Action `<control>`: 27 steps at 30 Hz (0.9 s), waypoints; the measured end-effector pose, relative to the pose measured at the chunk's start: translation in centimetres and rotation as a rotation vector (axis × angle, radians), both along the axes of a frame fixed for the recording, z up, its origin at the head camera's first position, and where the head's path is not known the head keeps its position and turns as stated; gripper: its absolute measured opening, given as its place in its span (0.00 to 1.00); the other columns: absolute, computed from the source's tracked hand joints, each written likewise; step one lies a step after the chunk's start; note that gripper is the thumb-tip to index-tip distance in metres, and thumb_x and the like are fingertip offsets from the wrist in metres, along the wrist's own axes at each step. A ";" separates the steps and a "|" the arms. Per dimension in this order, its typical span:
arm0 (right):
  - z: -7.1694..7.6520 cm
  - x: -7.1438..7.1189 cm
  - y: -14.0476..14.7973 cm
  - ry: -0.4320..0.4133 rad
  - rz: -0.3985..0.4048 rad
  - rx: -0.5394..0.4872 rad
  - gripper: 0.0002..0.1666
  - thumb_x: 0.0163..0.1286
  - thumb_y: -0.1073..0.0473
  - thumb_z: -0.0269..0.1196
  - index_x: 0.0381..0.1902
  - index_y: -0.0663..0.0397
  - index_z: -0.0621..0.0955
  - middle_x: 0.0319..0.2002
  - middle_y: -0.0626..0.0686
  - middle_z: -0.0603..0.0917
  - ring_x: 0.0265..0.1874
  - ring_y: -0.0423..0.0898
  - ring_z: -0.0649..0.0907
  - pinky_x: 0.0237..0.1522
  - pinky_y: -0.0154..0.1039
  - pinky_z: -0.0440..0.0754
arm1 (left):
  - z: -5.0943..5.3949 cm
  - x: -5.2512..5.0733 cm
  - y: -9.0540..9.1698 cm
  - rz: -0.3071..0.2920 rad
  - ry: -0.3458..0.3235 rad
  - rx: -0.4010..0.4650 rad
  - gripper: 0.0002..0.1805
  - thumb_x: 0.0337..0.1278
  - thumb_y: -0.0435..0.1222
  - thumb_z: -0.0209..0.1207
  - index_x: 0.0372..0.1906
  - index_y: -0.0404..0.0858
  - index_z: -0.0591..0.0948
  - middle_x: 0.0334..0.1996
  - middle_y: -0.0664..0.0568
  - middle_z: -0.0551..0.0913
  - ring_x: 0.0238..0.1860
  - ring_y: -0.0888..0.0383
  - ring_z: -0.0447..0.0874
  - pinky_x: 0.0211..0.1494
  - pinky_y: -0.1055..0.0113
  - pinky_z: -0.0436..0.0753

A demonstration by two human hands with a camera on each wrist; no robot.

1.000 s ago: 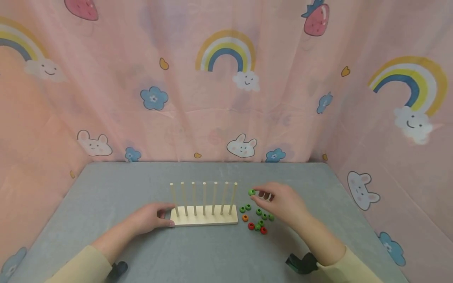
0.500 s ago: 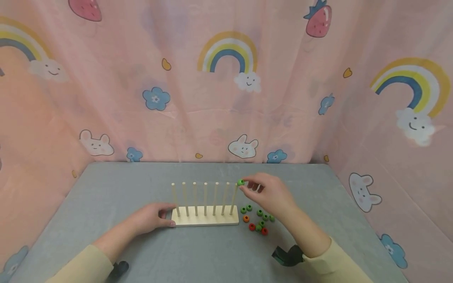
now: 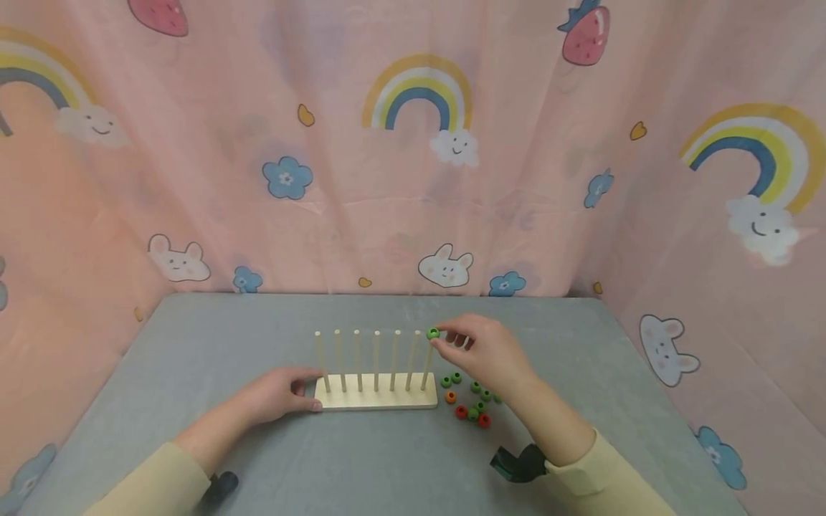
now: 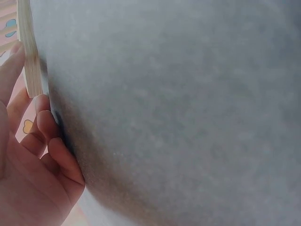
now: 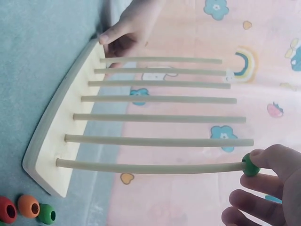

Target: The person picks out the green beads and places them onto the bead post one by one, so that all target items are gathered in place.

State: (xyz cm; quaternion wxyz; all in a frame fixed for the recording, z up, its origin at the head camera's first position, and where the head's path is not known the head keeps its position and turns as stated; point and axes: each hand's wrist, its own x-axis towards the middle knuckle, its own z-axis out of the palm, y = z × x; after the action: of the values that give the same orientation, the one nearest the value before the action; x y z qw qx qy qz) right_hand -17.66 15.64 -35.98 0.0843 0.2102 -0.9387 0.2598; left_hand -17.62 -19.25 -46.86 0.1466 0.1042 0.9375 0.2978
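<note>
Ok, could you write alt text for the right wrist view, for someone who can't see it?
A right hand pinches a green bead at the tip of the nearest of seven wooden pegs on a wooden base. A left hand holds the base's far end. A red bead, an orange bead and another green bead lie nearby on the grey table.

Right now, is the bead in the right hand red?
No, the right hand pinches a green bead at the tip of the rightmost peg; the red beads lie on the table.
</note>
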 end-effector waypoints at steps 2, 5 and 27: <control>-0.1 0.0 0.0 0.001 -0.003 -0.001 0.12 0.65 0.51 0.70 0.46 0.46 0.88 0.33 0.41 0.82 0.32 0.38 0.78 0.36 0.37 0.79 | 0.0 0.0 0.0 -0.003 0.003 0.005 0.34 0.47 0.50 0.74 0.61 0.43 0.81 0.24 0.55 0.72 0.28 0.59 0.68 0.32 0.62 0.65; -0.4 0.0 0.0 -0.005 -0.008 0.013 0.12 0.65 0.52 0.70 0.45 0.46 0.88 0.33 0.41 0.82 0.32 0.38 0.78 0.36 0.37 0.79 | 0.0 0.0 0.1 -0.007 0.008 0.007 0.33 0.47 0.49 0.74 0.61 0.43 0.81 0.24 0.55 0.72 0.28 0.59 0.68 0.32 0.62 0.65; -5.8 -0.8 -0.3 -0.127 -0.021 0.176 0.09 0.63 0.47 0.71 0.38 0.41 0.88 0.27 0.37 0.77 0.26 0.37 0.73 0.28 0.35 0.73 | 0.4 0.2 0.3 -0.003 0.001 0.015 0.32 0.48 0.47 0.74 0.60 0.42 0.82 0.24 0.54 0.71 0.27 0.58 0.68 0.32 0.62 0.65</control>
State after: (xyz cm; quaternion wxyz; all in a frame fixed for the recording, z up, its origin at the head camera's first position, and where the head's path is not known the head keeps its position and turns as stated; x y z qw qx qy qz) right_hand -18.43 15.34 -41.82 0.0087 0.1899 -0.9636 0.1882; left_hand -17.41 -18.98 -46.45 0.1456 0.1069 0.9352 0.3047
